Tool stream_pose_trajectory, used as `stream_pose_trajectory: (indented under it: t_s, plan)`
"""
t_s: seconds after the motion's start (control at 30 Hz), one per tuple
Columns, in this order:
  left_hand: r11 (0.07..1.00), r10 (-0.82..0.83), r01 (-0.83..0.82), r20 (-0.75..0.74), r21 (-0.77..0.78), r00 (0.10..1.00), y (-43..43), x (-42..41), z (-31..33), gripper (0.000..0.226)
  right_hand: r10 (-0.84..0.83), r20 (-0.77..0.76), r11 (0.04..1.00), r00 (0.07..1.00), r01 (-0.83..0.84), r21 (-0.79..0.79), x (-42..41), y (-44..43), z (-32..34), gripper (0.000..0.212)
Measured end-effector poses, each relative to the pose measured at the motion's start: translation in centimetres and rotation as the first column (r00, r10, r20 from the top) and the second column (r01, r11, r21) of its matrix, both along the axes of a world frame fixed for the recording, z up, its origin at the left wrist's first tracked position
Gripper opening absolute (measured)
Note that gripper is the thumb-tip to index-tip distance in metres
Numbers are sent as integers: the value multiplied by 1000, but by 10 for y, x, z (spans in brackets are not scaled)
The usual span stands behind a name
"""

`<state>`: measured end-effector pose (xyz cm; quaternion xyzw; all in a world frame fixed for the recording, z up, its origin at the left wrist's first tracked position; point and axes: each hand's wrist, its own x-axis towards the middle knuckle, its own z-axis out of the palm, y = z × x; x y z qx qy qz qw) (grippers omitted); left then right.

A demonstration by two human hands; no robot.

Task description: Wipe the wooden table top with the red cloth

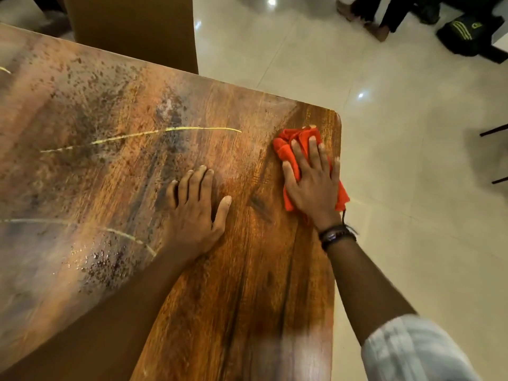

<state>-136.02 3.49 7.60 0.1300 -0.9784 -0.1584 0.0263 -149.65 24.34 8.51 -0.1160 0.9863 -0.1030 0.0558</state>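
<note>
Okay, my right hand (pixel 312 185) presses flat, fingers spread, on the crumpled red cloth (pixel 298 145) by the worn wooden bench (pixel 247 270) far-right corner; my left hand (pixel 196 209) lies spread, palm down, nearby.

The brown wooden desk (pixel 247 270) shows dark streaked grain and a semi-gloss varnish near its right edge, while its left part looks dull, speckled and smeared with pale scratch lines. The crumpled bright red cloth (pixel 288 152) is soft, matt woven fabric. The cream floor tiles (pixel 412 160) are smooth and glossy, mirroring ceiling lights. A dark beaded wristband (pixel 336 236) looks faintly shiny.
</note>
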Motion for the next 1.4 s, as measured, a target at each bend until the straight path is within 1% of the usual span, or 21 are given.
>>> stream_pose_trajectory:
  t_s: [0.13, 0.27, 0.33, 0.43, 0.5, 0.57, 0.67, 0.73, 0.8, 0.9, 1.03, 1.13, 1.23, 1.33, 1.4]
  plan:
    - [1000, -7, 7, -4, -2, 1000, -1, 1, -1, 64, -14, 46, 1000, 999, 15, -12, -70, -57, -1, 59]
    - [1000, 12, -12, -22, 8, 1000, -2, 1, -2, 64, 66, 31, 998, 997, -66, 10, -85, -109, -4, 59]
    - [1000, 19, -18, -35, 19, 999, -2, 2, -1, 65, 166, 23, 986, 986, -166, 18, -68, -121, -3, 58]
    - [999, 30, -26, -84, 43, 996, -1, 5, 0, 68, 317, -14, 948, 948, -317, -4, -18, -116, -4, 57]
    - [997, 44, -37, -122, 63, 992, -1, 8, 1, 71, 387, -33, 922, 922, -388, -20, 26, -99, -5, 57]
    - [997, 46, -37, -130, 72, 990, 0, 9, 2, 74, 420, -32, 907, 907, -421, -26, 65, -69, -3, 56]
    - [997, 41, -34, -95, 74, 995, -2, 7, 3, 75, 384, 0, 923, 923, -384, -6, 87, -12, 2, 56]
    - [996, 34, -29, -60, 81, 998, -2, 6, 3, 75, 293, 6, 956, 956, -293, 19, 74, 17, 1, 58]
    - [997, 25, -23, -37, 73, 999, -3, 5, 2, 75, 187, 9, 982, 982, -187, 20, 45, 27, -1, 60]
    - [997, 21, -20, -21, 69, 1000, -3, 4, 2, 75, 79, 6, 997, 997, -79, 15, -16, 1, -3, 62]
    - [998, 14, -13, -17, 57, 1000, -3, 4, 1, 74, 67, 51, 998, 996, -67, -4, -93, -74, -2, 58]
    - [997, 16, -14, -27, 72, 1000, -4, 5, 0, 73, 130, 51, 991, 990, -130, -18, -108, -127, -1, 58]
    - [995, 42, -35, -76, 93, 996, -4, 5, -2, 72, 251, 27, 968, 968, -250, -6, -84, -148, -1, 57]
    - [993, 59, -41, -160, 115, 985, -3, 7, -2, 70, 379, 0, 925, 926, -379, -24, -29, -129, -3, 56]
    - [994, 53, -34, -184, 104, 982, -3, 8, -3, 70, 428, -23, 902, 903, -429, -46, 15, -98, -2, 55]
